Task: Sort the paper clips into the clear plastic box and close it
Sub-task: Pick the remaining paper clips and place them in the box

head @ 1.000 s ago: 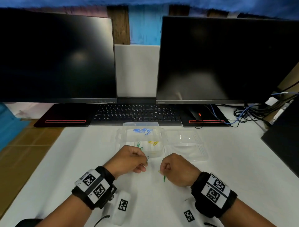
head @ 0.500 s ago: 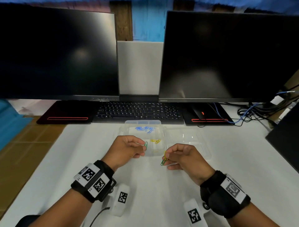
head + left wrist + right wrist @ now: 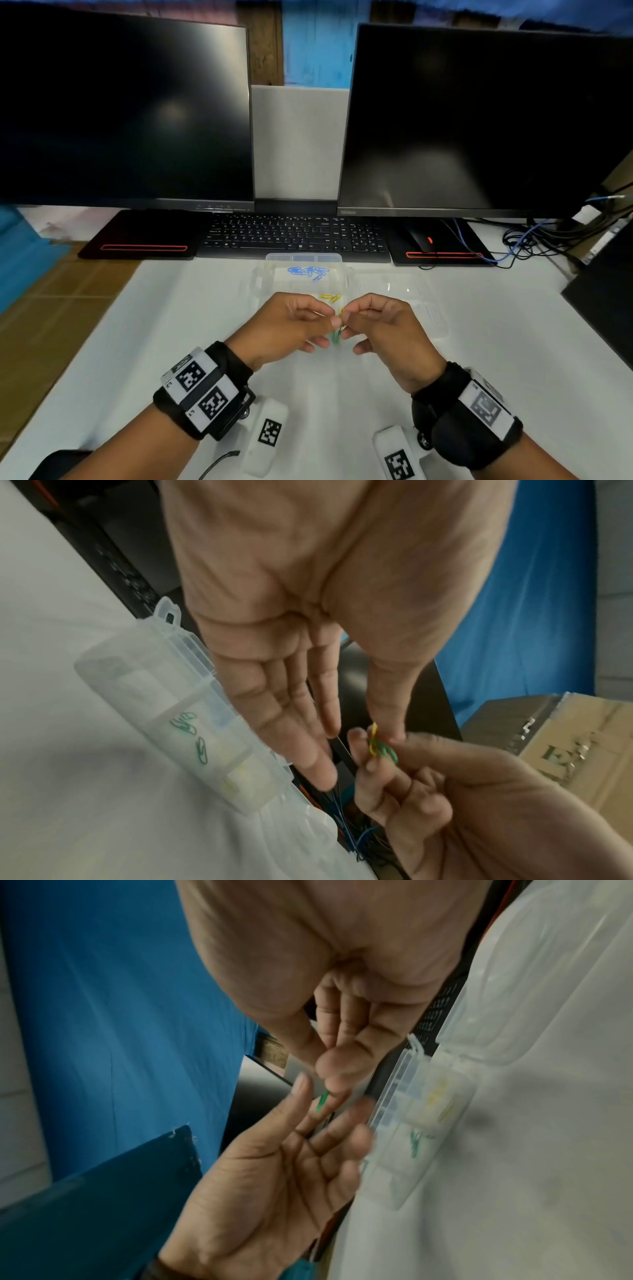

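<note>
Green clip (image 3: 336, 337) and yellow clip (image 3: 374, 737) hooked together, held in the air between the two hands, above the desk's middle, just in front of the box (image 3: 270, 279). Left hand (image 3: 284, 325): thumb and forefinger pinched on the clips, the other fingers nearly straight in the left wrist view. Right hand (image 3: 387, 325): thumb and forefinger pinched on the same pair, the other fingers curled under.

Box clear, compartmented, lid (image 3: 411, 291) laid open flat to its right. Blue clips (image 3: 308, 271) in the far compartment, yellow clips (image 3: 330, 297) in a nearer one; the left wrist view shows green clips (image 3: 192, 734) in another compartment. Box stands toward the desk's far edge, its far side against the keyboard (image 3: 294, 236).

Writing: square black-and-white markers on both wristbands (image 3: 202, 390) and on the white blocks below the wrists. Small lettering on the right monitor's bezel, too small to read. A cardboard box (image 3: 582, 739) in the left wrist view bears large letters, blurred.

Desk (image 3: 171, 325) covered in white. Behind it blue panels and wooden posts; brown tiled floor past the left edge.

Two dark monitors (image 3: 123, 109) along the far edge on black bases with red lines, a black mouse (image 3: 423, 240) on the right base. Tangle of black and blue cables (image 3: 527, 240) at the far right corner.
</note>
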